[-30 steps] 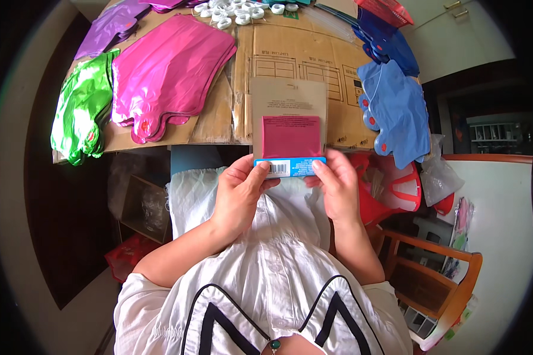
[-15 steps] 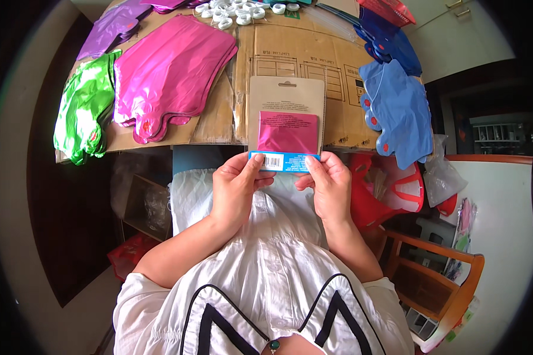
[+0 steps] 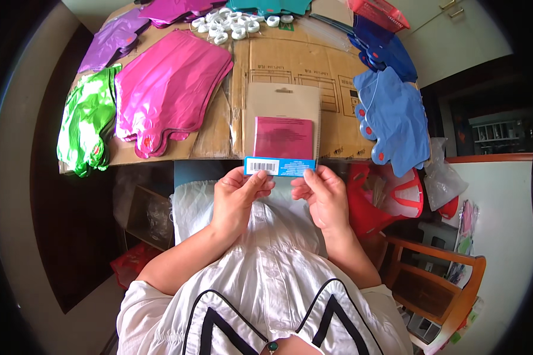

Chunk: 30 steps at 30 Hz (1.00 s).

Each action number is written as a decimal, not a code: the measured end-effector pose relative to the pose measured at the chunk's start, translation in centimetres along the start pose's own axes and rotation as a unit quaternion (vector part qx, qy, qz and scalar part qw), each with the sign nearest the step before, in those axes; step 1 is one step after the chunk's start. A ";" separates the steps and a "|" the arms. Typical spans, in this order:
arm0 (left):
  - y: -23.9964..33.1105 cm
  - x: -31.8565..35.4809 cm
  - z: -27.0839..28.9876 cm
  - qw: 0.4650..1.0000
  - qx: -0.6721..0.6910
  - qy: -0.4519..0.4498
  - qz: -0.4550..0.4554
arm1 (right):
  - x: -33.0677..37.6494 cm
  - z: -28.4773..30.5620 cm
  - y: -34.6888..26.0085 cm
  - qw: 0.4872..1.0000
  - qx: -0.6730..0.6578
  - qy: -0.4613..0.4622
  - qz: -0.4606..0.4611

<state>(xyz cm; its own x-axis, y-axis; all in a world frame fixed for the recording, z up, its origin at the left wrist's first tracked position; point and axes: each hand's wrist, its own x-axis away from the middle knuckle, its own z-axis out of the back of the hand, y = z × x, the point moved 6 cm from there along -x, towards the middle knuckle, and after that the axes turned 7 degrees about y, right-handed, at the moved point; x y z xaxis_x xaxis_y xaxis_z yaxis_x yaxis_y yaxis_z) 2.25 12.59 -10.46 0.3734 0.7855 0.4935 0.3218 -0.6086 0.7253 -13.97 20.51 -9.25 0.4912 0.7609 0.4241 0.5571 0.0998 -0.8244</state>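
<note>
I hold a flat hang-hole package (image 3: 283, 102) by its lower edge in front of me. It is beige in its upper part, and a folded piece of shiny pink foil (image 3: 283, 137) shows in its lower half. A light-blue strip (image 3: 287, 167) with a barcode runs along the bottom. My left hand (image 3: 237, 194) pinches the strip's left end, thumb on top. At the right end, my right hand (image 3: 323, 194) grips it between thumb and curled fingers. Beyond the hands, the package's far part lies over the edge of the cardboard-covered table (image 3: 266, 62).
Flat foil balloons lie about the table: green (image 3: 87, 121), pink (image 3: 172, 89), purple (image 3: 112, 41) and light blue (image 3: 392, 112). White ribbon rolls (image 3: 231, 23) are heaped at the back. A red basket (image 3: 367, 204) and a wooden chair (image 3: 435, 284) stand at the right.
The view has shifted slightly, so the table sits lower in the picture. The package's blue strip faces me a little more squarely. Both hands keep their hold.
</note>
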 end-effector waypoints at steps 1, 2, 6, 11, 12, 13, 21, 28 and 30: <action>0.1 0.0 -0.1 1.000 -0.004 0.001 -0.002 | 0.1 -0.2 0.0 0.998 -0.043 -0.028 -0.020; 0.1 0.0 -0.2 1.000 -0.009 0.002 -0.005 | 0.2 -0.3 0.0 0.996 -0.055 -0.055 -0.030; -0.3 0.1 -0.4 1.000 -0.029 0.000 -0.001 | 0.2 -0.4 2.0 0.993 -0.061 -0.062 -0.082; 0.3 0.4 -0.5 0.975 -0.141 -0.073 0.154 | -0.2 0.3 2.4 0.997 -0.045 -0.013 -0.066; 0.8 0.5 -0.5 0.942 -0.253 -0.136 0.176 | -0.5 0.7 2.4 0.996 -0.038 -0.001 -0.077; 2.7 0.7 -0.9 0.891 -0.378 -0.193 0.163 | -0.7 1.0 2.2 0.996 -0.032 0.014 -0.087; 17.4 -6.6 -8.9 0.600 -0.521 -0.055 -0.604 | -1.0 0.2 1.7 0.989 -0.070 -0.042 -0.122; 14.4 -12.9 -10.2 0.802 -0.538 -0.145 -0.217 | -0.7 -0.7 -0.8 0.999 0.045 -0.005 0.027; 15.1 -11.5 -10.4 0.801 -0.543 -0.093 -0.235 | -0.6 -1.4 -1.8 0.999 0.024 -0.016 0.020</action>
<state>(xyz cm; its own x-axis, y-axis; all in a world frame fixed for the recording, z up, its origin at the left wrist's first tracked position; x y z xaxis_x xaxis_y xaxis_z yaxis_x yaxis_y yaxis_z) -6.21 -4.53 -0.21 0.5892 0.8072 0.0367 -0.4439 0.2853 0.8494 -14.34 19.01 -7.48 0.4912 0.7845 0.3784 0.5044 0.0980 -0.8579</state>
